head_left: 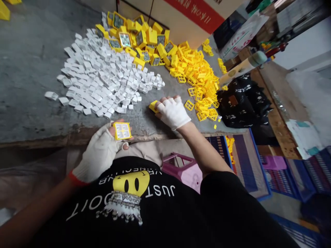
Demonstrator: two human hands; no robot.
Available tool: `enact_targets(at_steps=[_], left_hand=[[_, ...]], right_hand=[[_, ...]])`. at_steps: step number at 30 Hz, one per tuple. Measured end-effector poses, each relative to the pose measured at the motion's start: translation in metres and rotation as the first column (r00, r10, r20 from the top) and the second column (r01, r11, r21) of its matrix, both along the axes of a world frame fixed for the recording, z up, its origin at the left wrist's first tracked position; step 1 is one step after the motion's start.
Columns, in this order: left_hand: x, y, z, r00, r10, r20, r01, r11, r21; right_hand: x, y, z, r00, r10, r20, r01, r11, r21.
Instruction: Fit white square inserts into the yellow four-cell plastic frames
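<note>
My left hand (97, 155), in a white fingerless glove with a red cuff, is closed on a small yellow four-pane frame (122, 131) with whitish panes, held over the table's front edge. My right hand (172, 112), also in a white fingerless glove, reaches over the table with its fingers curled at a yellow block-like piece (153, 106). The fingers partly cover that piece. To the left of my right hand spreads a large heap of small white plastic pieces (95, 75). Right of it lies a pile of yellow window-like frames (198, 74).
Yellow blocks with panes (141, 36) are heaped at the back, before a large carton (178, 20). A black patterned bag (243, 100) stands at the right. Below the table are a purple stool (184, 168) and blue-rimmed crates (249, 162).
</note>
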State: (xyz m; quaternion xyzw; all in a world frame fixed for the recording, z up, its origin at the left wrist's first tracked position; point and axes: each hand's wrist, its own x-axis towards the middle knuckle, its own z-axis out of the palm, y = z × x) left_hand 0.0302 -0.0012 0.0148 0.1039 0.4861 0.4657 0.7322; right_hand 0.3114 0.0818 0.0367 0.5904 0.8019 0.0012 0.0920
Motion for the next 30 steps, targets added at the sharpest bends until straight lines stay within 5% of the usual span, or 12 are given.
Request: enact_targets(at_steps=[9,14,17,23,30], left_hand=[[0.009,-0.013,0.004,0.999,-0.033,0.005,0.033,0.999,0.025],[0.004,-0.019,-0.009,0.996,-0.088,0.035,0.081,0.983,0.168],[0.005,-0.022,-0.006,0.995,-0.098,0.035,0.09,0.979,0.183],[0.008,-0.025,0.008,0.998,-0.025,0.058,0.02,0.996,0.087],[0.004,-0.031,-0.002,1.0,-0.028,-0.004,0.028,0.984,0.176]], right_hand=[[0.025,0.021,-0.009,0.971,-0.027,-0.239,-0.013,0.987,-0.163],[-0.003,-0.015,-0.014,0.774,0.295,-0.561,-0.277,0.953,0.119],[-0.024,-0.04,-0.013,0.666,0.331,-0.668,-0.31,0.938,0.156],[-0.043,-0.052,-0.005,0.733,0.234,-0.638,-0.273,0.961,0.039],[-0.049,-0.059,0.0,0.797,0.272,-0.54,-0.306,0.952,0.028]])
